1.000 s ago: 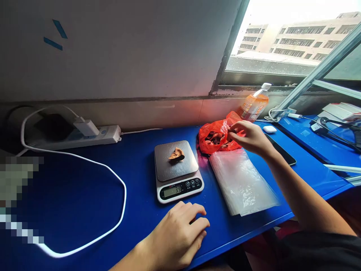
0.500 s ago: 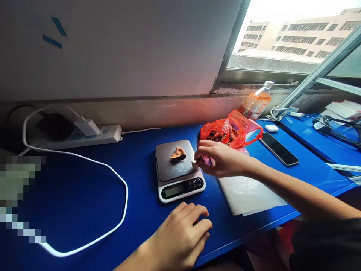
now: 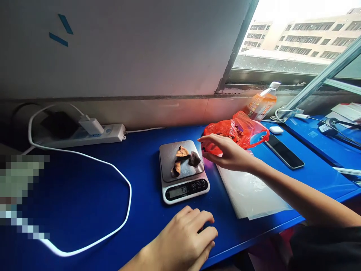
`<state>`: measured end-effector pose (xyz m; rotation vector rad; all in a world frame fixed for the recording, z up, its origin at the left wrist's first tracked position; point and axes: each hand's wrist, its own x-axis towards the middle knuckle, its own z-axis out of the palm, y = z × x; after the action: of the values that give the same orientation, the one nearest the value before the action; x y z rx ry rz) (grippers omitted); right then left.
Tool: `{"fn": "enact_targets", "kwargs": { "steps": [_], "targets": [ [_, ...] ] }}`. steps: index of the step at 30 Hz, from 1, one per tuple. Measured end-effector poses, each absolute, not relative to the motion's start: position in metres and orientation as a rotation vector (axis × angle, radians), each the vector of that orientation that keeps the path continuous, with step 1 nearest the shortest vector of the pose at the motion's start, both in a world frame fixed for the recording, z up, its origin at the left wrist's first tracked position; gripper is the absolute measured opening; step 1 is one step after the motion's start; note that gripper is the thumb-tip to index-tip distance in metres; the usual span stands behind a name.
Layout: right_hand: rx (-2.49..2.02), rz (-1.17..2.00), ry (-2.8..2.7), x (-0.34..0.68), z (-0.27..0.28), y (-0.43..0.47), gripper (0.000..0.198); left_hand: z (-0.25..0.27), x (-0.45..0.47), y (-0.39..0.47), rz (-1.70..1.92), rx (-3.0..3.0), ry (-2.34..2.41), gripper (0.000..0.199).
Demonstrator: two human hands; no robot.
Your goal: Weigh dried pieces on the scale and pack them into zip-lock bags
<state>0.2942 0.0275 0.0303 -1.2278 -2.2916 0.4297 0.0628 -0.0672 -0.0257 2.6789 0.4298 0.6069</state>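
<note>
On the steel plate of a digital kitchen scale [image 3: 185, 192] lie three pieces of dried peel: a tan curled one [image 3: 182, 151], a brown rolled one [image 3: 176, 169] and a dark one [image 3: 194, 159]. The display seems to read 3.9. My right hand [image 3: 225, 150] hovers just right of the plate, thumb and fingers apart, with no piece visible between them. Behind it, a red plastic bag [image 3: 251, 128] holds more dried peel, partly hidden by the hand. My left hand [image 3: 187, 237] rests on the blue desk in front of the scale, fingers loosely bent and apart, nothing seen in it.
White plastic sheets [image 3: 254, 195] lie right of the scale. Farther right are a phone [image 3: 285, 151], a white earbud case [image 3: 276, 130] and a drink bottle [image 3: 261, 103]. A power strip [image 3: 113, 133] and a looped white cable [image 3: 128, 205] occupy the left side.
Two more pieces of dried peel now lie on the scale beside the tan one. My right hand has opened and let go. The view has shifted slightly.
</note>
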Motion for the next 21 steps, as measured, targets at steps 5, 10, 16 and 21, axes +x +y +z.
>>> {"fn": "enact_targets", "kwargs": {
  "steps": [5, 10, 16, 21],
  "targets": [
    [-1.230, 0.308, -2.350, 0.302, 0.032, 0.011, 0.021, -0.012, 0.056, -0.051, 0.964, 2.634, 0.382, 0.020],
    [-1.355, -0.087, -1.868, 0.329, 0.045, -0.001, 0.037, 0.008, 0.022, -0.018, 1.265, 2.578, 0.842, 0.025],
    [-1.426, -0.348, -1.286, 0.404, 0.038, 0.025, 0.039, 0.003, -0.011, 0.015, 1.417, 2.417, 1.441, 0.013],
    [-1.508, -0.338, -1.115, 0.433, -0.002, 0.038, 0.029, -0.015, 0.009, 0.010, 1.202, 2.516, 1.268, 0.013]
  ]
}}
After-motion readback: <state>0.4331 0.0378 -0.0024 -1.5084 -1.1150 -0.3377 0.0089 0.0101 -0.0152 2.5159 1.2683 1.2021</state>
